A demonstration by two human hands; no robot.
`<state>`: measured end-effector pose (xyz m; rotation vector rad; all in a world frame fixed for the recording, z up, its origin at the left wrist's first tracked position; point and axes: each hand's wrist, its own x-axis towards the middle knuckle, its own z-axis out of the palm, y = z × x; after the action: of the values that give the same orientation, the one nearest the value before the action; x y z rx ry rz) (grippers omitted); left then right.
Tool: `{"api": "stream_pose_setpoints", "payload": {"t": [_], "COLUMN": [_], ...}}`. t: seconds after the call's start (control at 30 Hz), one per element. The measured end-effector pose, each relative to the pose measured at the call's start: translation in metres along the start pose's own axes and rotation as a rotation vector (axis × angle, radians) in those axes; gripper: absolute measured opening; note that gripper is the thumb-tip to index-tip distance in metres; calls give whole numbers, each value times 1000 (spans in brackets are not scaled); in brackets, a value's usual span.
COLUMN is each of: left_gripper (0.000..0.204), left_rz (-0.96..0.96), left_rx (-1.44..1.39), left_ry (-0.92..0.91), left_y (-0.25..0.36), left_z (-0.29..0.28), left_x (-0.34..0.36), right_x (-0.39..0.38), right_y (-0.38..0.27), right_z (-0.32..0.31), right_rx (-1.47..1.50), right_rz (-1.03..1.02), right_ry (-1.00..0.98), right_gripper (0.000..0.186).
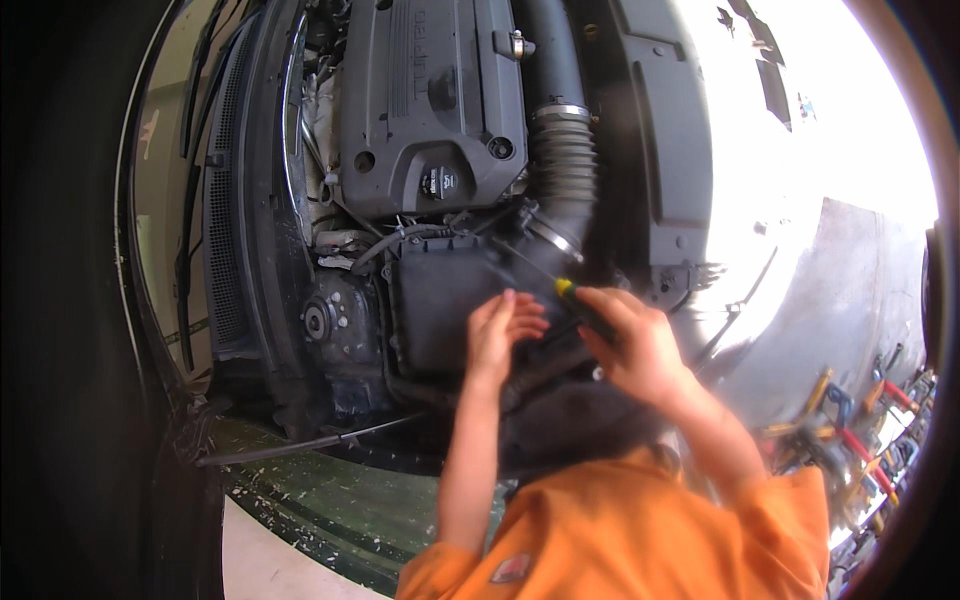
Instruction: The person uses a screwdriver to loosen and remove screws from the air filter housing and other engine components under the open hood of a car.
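My right hand (pixel 635 345) is closed around the dark handle of a screwdriver (pixel 566 287), which has a yellow-green collar. Its thin shaft slants up and left, over the edge of the black air filter box (pixel 432 300) near the hose joint; where the tip rests is blurred. Above the box hovers my left hand (pixel 497 332), fingers loosely bent and apart, with nothing in it. Just beyond both hands, a metal hose clamp (pixel 553 238) circles the lower end of the ribbed black intake hose (pixel 565 150).
A dark plastic engine cover (pixel 430 100) with an oil filler cap (pixel 438 183) lies beyond the box. On the left sits a strut mount (pixel 318 320), with a hood prop rod (pixel 320 442) below. Several hand tools (pixel 870 450) lie at the far right.
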<state>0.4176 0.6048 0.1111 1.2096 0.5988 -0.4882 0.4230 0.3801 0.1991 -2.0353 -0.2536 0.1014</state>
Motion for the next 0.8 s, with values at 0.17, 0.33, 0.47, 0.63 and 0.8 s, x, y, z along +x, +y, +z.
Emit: {"api": "stream_pose_setpoints", "payload": {"t": [0.17, 0.33, 0.47, 0.63, 0.8], "left_gripper": [36, 28, 27, 26, 25], "left_rz": [-132, -120, -110, -102, -123], "left_rx": [-385, -488, -611, -706, -730], "left_ry": [-156, -63, -21, 15, 49], "left_y": [-4, -2, -1, -1, 2], "left_z": [21, 31, 35, 41, 39], "left_x": [46, 60, 61, 63, 61], "right_x": [24, 44, 63, 81, 89], "right_y": [-5, -25, -39, -50, -49], "right_z": [12, 19, 26, 30, 30], "right_rx": [-259, -365, -432, -446, -423], "right_rz": [-75, -39, -22, 14, 52], "right_ry": [-58, -144, -214, -258, -300], "right_gripper": [38, 39, 38, 40, 42]}}
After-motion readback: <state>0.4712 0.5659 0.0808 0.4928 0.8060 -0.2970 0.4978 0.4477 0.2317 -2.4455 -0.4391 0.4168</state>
